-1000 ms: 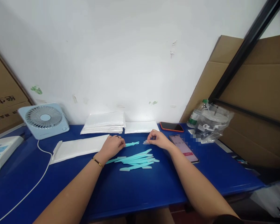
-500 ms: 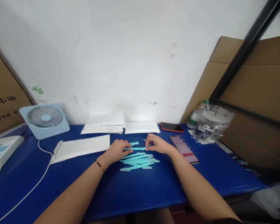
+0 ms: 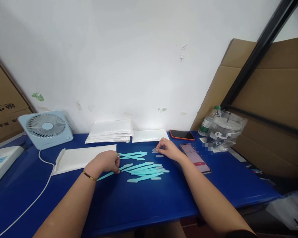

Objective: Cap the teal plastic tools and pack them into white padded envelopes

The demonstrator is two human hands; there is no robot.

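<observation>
My left hand (image 3: 106, 162) is closed on a turquoise eyebrow razor (image 3: 104, 176), whose slim handle sticks out below the palm and whose pale covered blade end points right. Just beyond that hand lie a few other turquoise razors (image 3: 132, 154), crossing one another. To its right is a loose pile of several more razors (image 3: 145, 171), some with pale blade ends. My right hand (image 3: 167, 149) has its fingertips pinched at a small clear blade cap (image 3: 154, 150); the fingers partly hide it. Another clear cap (image 3: 159, 156) rests on the table just below those fingers.
On the blue table (image 3: 139, 205) a white package (image 3: 74, 157) lies left, with a stack of white packages (image 3: 109, 130) behind. A blue fan (image 3: 47, 127) and its cable are far left. Two phones, a bottle (image 3: 206, 124) and a plastic-wrapped cup (image 3: 225, 127) stand right.
My left hand has moved left and nearer, from a razor held between both hands to another razor. The earlier razor now lies with those beyond. My right hand stays near the clear caps.
</observation>
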